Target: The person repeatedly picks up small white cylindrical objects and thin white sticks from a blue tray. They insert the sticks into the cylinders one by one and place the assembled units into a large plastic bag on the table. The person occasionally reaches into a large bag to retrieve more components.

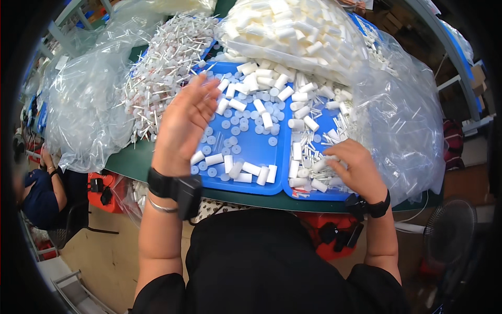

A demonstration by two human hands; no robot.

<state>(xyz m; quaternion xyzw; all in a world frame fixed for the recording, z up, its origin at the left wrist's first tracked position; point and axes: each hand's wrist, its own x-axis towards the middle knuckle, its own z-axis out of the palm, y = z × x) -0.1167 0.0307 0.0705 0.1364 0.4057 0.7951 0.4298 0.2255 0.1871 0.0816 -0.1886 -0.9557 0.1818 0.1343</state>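
At the far left edge another person in a dark blue top sits low down, mostly cut off by the dark rim. Next comes a big clear plastic bag, crumpled on the green tabletop. What is inside it is hard to see. Beside it lies a heap of thin white sticks with small caps, all jumbled up.

The left hand is lifted above the left blue tray. It is spread flat, fingers together, holding nothing, and it looks a bit blurry. It hides part of the sticks and the tray's left edge. A black band sits on the wrist. In the tray lie short white tubes and little pale blue round discs, just to the right of this hand.

At the back a clear bag of white tubes rests on the trays.

The right blue tray holds more white tubes and small white sticks. The right hand lies down on this pile, fingers curled over the pieces. I cannot tell if it grips one.

On the right a big clear bag covers the tray's edge. A fan stands on the floor.
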